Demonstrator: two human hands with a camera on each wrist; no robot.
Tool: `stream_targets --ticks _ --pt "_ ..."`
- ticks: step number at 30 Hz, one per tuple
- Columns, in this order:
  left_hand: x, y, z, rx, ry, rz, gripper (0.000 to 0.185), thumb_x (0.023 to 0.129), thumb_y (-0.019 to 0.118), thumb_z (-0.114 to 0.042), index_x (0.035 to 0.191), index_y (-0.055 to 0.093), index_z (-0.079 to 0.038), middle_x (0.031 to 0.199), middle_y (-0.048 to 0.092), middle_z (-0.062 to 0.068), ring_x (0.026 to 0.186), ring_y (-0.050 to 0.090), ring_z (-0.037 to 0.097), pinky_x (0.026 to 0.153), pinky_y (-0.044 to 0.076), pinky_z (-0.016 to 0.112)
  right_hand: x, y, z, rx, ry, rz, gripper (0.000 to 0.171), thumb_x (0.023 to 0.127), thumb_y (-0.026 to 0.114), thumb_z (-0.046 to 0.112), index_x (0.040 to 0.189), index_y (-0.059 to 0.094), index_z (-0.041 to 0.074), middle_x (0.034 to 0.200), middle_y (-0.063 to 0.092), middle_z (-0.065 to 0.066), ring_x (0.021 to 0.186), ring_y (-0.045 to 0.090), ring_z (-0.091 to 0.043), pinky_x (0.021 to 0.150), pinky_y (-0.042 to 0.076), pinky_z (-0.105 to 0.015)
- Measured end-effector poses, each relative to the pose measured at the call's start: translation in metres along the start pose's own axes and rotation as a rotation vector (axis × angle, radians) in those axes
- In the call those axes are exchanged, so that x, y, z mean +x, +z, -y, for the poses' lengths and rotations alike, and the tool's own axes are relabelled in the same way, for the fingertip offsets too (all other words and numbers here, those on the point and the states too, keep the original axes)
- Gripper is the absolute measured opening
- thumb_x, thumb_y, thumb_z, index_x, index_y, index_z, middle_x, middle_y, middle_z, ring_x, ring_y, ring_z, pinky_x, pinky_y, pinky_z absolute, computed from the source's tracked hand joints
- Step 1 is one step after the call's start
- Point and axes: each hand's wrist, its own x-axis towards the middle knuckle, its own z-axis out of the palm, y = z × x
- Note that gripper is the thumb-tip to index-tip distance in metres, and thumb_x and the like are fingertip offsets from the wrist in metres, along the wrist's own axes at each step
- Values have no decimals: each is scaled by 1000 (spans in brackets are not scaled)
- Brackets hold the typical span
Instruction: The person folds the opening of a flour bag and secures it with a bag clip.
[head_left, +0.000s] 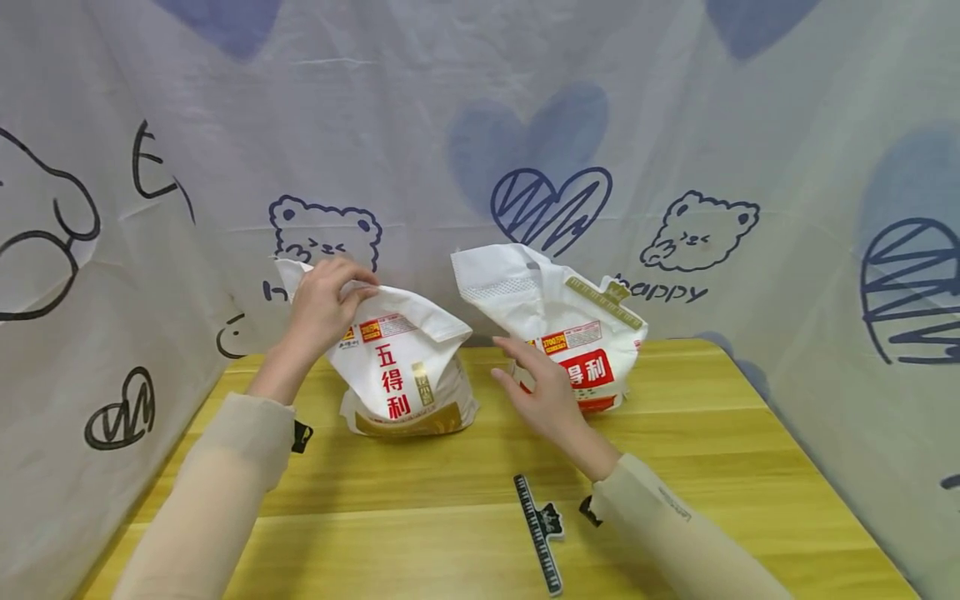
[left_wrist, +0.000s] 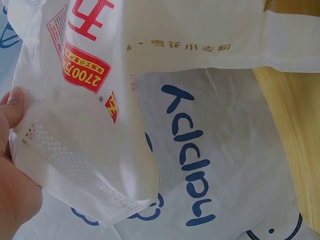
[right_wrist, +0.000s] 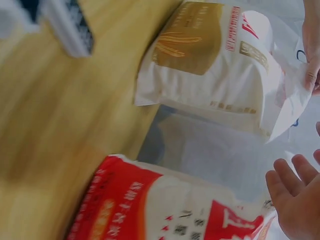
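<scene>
1. The left flour bag stands upright on the wooden worktop, toward its far edge at about ten o'clock from the worktop's middle; it is white with red characters down its front and a gold band at its base.
2. The left hand grasps the bag's loose top flap, its fingers curled over the folded edge; the left wrist view shows the thumb pressed against the white woven material beside a red label.
3. The right hand hovers just off the worktop between the two bags, at about three o'clock from the left bag; its fingers are released and spread, grasping nothing, and whether they touch anything cannot be told.
4. The right flour bag stands just behind that hand, at about one o'clock from it, with a red label on its front and its top flap folded over to the left, a gold clip running along the fold.
5. A black sealing clip lies flat on the worktop at about six o'clock from the right hand, near the right sleeve.
6. A pale cloth backdrop printed with blue hearts, bears and the word "happy" hangs behind and around the worktop.
</scene>
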Motion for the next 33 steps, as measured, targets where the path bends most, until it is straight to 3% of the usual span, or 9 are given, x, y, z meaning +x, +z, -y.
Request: stream_targets --ticks 6,12,15,20,33 --pt "-4 1 0 -10 2 -12 9 93 76 -7 102 74 -6 111 72 13 117 59 36 111 38 61 -22 -7 -7 13 57 66 45 95 75 8 138 64 4 136 68 -13 114 70 -31 97 58 -45" --pt "-6 2 2 -15 2 -22 9 93 76 -6 101 74 -6 111 72 13 125 57 38 116 34 62 -44 -15 -12 2 113 148 49 95 76 10 141 62 4 142 65 -11 129 63 -30 108 51 -48" --pt "-6 2 2 -15 -1 -20 9 93 76 -6 102 74 -6 113 72 13 127 56 39 117 33 62 -55 -19 -14 -13 159 216 51 95 76 12 144 60 8 146 62 -10 134 59 -29 110 48 -48" --pt "-7 2 1 -10 -10 -15 10 93 76 -7 102 74 -7 114 72 13 125 57 38 115 35 61 -73 -23 -17 -24 233 342 53 97 74 19 147 57 12 142 63 -7 122 64 -26 102 55 -48" --pt "-8 2 2 -12 -10 -8 10 93 76 -8 103 75 -7 113 72 13 123 57 38 114 36 62 -103 -37 -27 -15 267 630 68 95 77 30 151 48 4 146 58 -11 119 65 -29 101 55 -50"
